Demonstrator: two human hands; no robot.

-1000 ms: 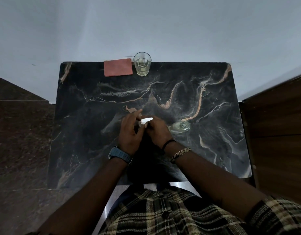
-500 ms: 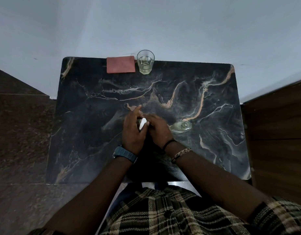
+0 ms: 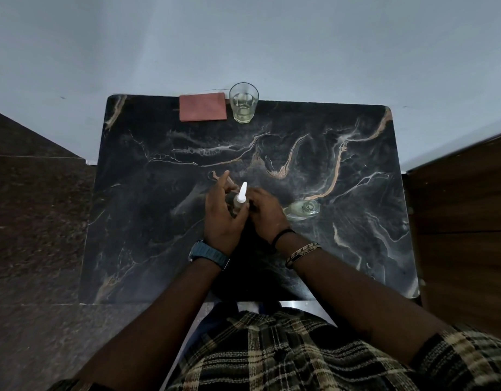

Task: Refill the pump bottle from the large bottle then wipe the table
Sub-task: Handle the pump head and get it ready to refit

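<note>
Both hands meet over the middle of the dark marble table (image 3: pixel 147 221), and between them stands the pump bottle (image 3: pixel 239 203), a small one with a white pump head whose nozzle points away from the person, toward the wall. The left hand (image 3: pixel 221 218) has its fingers curled round the left side of this bottle, with the index finger stretched forward and a little apart from the others. The right hand (image 3: pixel 264 213) closes on the bottle from the right side, its fingers bent against the neck just under the white head; how firmly it grips I cannot tell, because the fingertips are hidden behind the bottle. The lower body of the bottle is covered by both hands. Just beside the right hand, on its right, a clear glass bottle (image 3: pixel 301 210) stands on the table with its open mouth showing, and it does not touch the hand. At the far edge of the table a drinking glass (image 3: pixel 243 104) holds a little pale liquid, and a folded reddish cloth (image 3: pixel 202 107) lies just beside it on the left. The left wrist carries a blue watch (image 3: pixel 209 255), the right wrist a black band and a striped bracelet (image 3: pixel 302 251)
</note>
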